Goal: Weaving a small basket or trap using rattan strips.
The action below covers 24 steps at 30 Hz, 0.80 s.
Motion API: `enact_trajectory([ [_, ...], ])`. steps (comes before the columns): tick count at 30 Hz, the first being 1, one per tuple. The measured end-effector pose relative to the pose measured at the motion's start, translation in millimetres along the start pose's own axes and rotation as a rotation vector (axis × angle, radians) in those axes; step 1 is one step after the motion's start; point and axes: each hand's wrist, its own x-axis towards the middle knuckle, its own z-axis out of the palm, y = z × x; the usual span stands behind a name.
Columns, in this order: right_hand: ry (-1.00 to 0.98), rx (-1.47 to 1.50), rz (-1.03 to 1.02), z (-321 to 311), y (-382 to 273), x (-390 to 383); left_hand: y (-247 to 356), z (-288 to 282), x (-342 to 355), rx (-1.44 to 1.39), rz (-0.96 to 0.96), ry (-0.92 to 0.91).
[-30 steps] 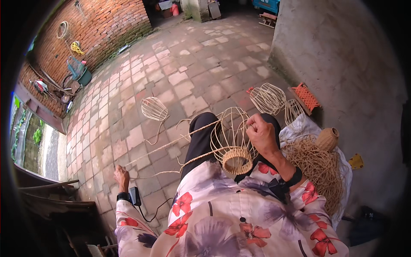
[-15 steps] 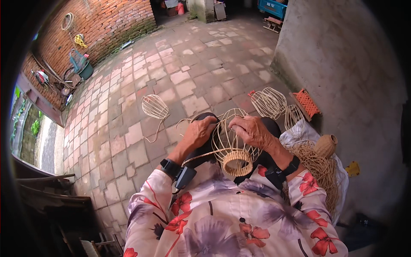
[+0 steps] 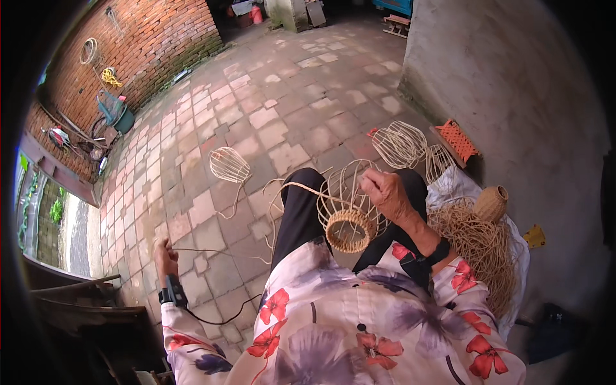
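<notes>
A wire-ribbed basket frame rests between my knees, its rope-wound rim facing me. My right hand is closed around the ribs on the frame's right side. Far out to the left, my left hand is closed on a thin straw-coloured cord that stretches back toward my left knee. Another length of twisted cord arches from over that knee to the frame. How the cord joins the rim is hard to make out.
A bare wire frame lies on the paving ahead to the left. More frames lie ahead right, near an orange plastic crate. At my right, a white sack holds loose cord and a woven basket.
My left hand has swung from beside the frame far out to the left, drawing the cord out. My right hand stays on the frame, which has tilted slightly.
</notes>
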Motion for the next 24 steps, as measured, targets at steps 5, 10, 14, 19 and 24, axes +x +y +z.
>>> enact_trajectory([
  [5,0.014,-0.103,-0.036,8,-5,-11,33,196,-158,0.272,0.347,-0.442],
  [10,-0.08,-0.064,-0.08,11,-10,-14,12,282,-239,0.626,0.863,-0.791],
  [14,-0.011,0.008,-0.059,11,-6,-16,24,282,-266,0.844,0.809,-0.962],
  [19,0.095,0.054,0.008,11,-8,-13,8,260,-264,0.659,0.413,-0.984],
  [24,0.101,0.061,-0.031,12,-12,-12,7,238,-199,0.618,0.954,-0.848],
])
